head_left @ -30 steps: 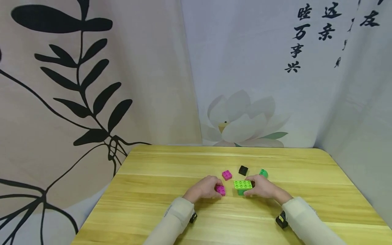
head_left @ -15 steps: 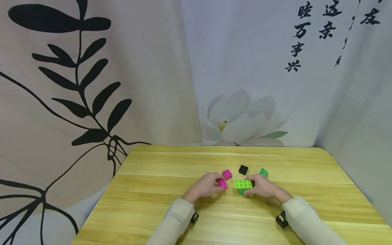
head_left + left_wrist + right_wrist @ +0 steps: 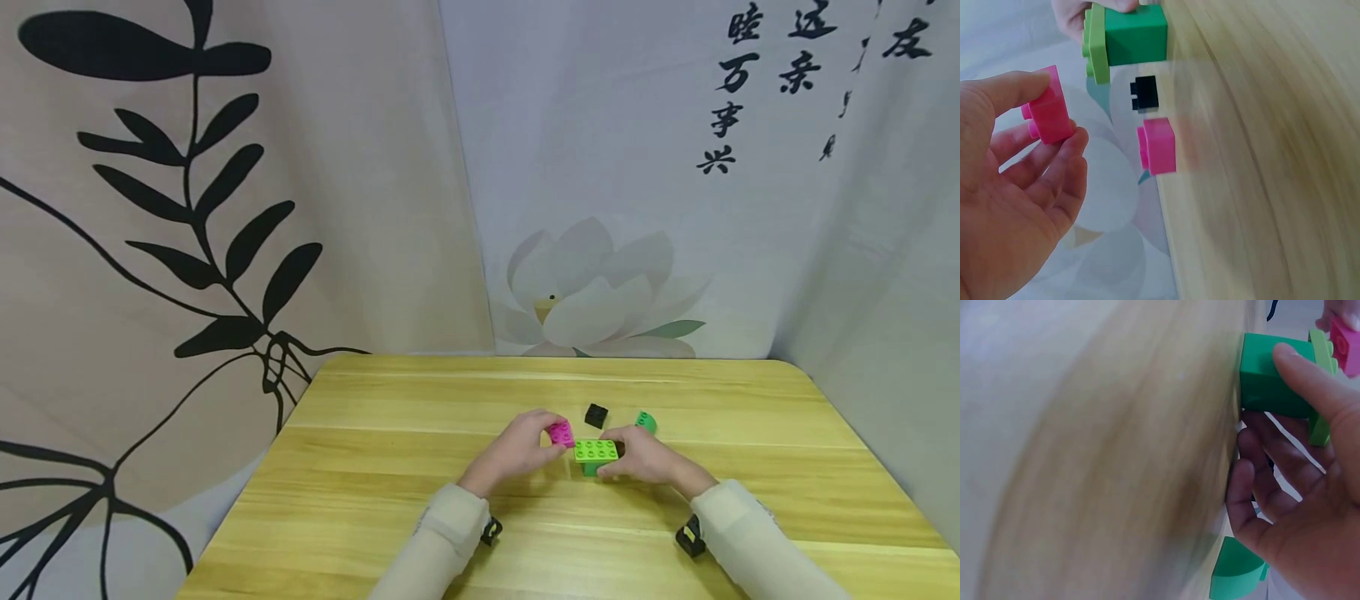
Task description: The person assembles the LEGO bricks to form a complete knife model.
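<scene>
The left hand [image 3: 521, 450] pinches a pink brick [image 3: 1050, 109] at its fingertips, and by its back a second pink brick [image 3: 1160, 145] is hidden from the head view. The right hand [image 3: 645, 457] grips a green block [image 3: 1275, 375], partly covered by a lime plate [image 3: 596, 451]. Beyond this hand, a rounded green brick [image 3: 646, 422] shows incompletely. Far above both hands, writing [image 3: 726, 87] reads "睦万事兴"; the rightmost column is cut off above "友".
</scene>
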Motion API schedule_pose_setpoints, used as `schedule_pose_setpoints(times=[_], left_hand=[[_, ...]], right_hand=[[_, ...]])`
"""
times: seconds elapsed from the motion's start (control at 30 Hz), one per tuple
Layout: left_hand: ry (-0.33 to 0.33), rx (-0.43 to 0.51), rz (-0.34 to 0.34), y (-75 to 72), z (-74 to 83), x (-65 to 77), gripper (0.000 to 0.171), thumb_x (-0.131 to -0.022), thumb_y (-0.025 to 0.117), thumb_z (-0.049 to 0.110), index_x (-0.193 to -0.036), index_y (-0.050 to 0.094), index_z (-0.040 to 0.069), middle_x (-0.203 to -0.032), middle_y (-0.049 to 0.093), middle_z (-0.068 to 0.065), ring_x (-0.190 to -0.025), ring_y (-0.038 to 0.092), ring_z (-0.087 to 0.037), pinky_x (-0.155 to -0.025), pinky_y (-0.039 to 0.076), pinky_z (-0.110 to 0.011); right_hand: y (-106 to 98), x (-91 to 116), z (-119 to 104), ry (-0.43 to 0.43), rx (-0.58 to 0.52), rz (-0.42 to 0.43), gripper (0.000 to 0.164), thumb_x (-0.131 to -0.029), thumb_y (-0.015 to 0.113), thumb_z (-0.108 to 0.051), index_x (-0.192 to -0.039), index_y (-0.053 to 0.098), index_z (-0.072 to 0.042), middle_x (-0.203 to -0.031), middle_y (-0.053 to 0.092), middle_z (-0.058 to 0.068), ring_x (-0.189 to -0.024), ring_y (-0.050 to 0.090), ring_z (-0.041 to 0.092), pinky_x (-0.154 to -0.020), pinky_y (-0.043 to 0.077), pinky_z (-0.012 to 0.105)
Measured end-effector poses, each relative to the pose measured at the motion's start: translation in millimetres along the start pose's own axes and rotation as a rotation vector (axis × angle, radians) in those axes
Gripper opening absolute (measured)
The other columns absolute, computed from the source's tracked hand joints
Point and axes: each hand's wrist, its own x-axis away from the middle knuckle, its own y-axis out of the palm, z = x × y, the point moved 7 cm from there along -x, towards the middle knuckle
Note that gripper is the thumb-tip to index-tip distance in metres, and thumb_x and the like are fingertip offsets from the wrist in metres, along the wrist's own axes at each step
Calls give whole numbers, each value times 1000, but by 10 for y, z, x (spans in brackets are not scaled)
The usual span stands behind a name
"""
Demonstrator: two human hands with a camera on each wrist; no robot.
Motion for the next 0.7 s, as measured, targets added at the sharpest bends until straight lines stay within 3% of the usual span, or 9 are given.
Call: schedule_pose_setpoints(times=[0.27,0.43,0.7], left_hand=[[32,-7,-25,100,141,-78,41,-91,64,27,-127,58,9,-112,59,1,-97,55,-10,-81,45,-18],[42,-15,-35,169,207,-119,37,-92,63,29,-123,60,9,-109,61,5,-98,55,-6,-84,44,-19],[-4,-24,-30,232,228,-152,42,-90,65,34,-127,58,14,-120,59,6,-109,53,-7,-94,42,-25]], right_hand=[[8,9,0,-21,-3,-12,28,-79,78,-26,-100,66,-12,-85,62,-6,-76,57,12,-64,48,26],[11,6,11,-35,-5,-8,31,-78,78,-27,-102,65,-12,-86,63,-7,-75,57,11,-63,49,26],[13,-8,22,-39,15,-12,34,-78,78,-31,-104,65,-14,-81,61,-8,-68,54,9,-58,46,25]])
